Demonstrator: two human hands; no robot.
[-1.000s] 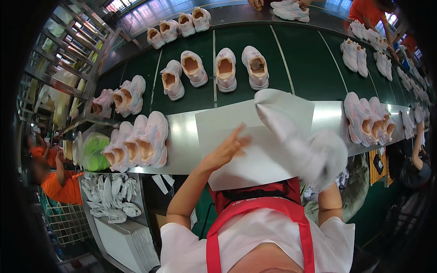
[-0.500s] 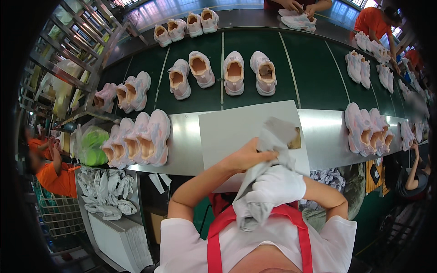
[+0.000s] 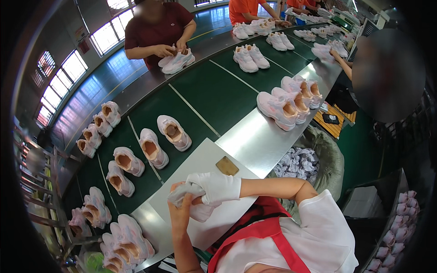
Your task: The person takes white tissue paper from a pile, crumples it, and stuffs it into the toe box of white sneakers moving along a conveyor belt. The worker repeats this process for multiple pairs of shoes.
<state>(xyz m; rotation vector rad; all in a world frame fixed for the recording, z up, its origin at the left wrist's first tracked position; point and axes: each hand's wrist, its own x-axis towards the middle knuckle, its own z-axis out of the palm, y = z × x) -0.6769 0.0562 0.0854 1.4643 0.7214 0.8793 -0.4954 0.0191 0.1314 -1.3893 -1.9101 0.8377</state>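
A crumpled wad of pale grey paper [image 3: 201, 213] is gathered between my two hands, above a white board on the bench. My bare left hand [image 3: 181, 205] is closed round the wad's left side, thumb on top. My right hand [image 3: 219, 187], in a white glove, presses on the paper from the right with its fingers bent; part of its fingertips is hidden. The white board [image 3: 207, 159] lies under both hands. A small brownish square pad [image 3: 226, 166] rests on it, just beyond my right hand.
Pink-and-white sneakers [image 3: 154, 148] stand on the green conveyor [image 3: 193, 107] beyond the board. More sneakers sit on the metal ledge [image 3: 243, 145] at both sides. A sack of crumpled paper [image 3: 298, 164] stands right of me. Across the belt a person [image 3: 159, 34] handles a shoe.
My view has swung to the right. The paper, loose and hanging long before, is now bunched into a compact wad, with my hands closer together over the board.
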